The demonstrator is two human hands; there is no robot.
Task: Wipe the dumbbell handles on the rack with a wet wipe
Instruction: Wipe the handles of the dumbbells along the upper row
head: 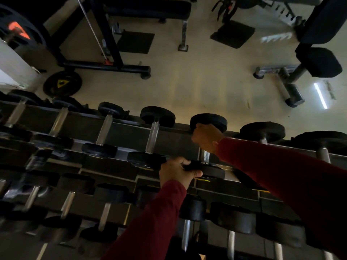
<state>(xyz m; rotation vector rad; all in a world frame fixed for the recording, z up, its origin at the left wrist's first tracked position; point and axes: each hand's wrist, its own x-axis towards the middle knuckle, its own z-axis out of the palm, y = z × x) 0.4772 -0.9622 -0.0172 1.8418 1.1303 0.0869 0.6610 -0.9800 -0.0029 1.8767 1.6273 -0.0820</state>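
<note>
Top rack (122, 132) tier, dim light. Right hand (206, 137) curled round the upper handle (205, 155) of one dumbbell; wipe not visible. Left hand (177, 172) grips its near head (208, 170), steadying. Neighbouring handles show no telling sheen; most of the rack likely remains.

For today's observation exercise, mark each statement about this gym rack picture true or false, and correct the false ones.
1. The right hand wraps the handle of a top-row dumbbell. True.
2. The left hand hangs free beside the rack. False: it grips that dumbbell's near weight head.
3. Both sleeves are dark red. True.
4. A weight plate with a yellow mark lies on the floor. True.
5. The rack's top row is empty. False: several dumbbells sit there.
</note>
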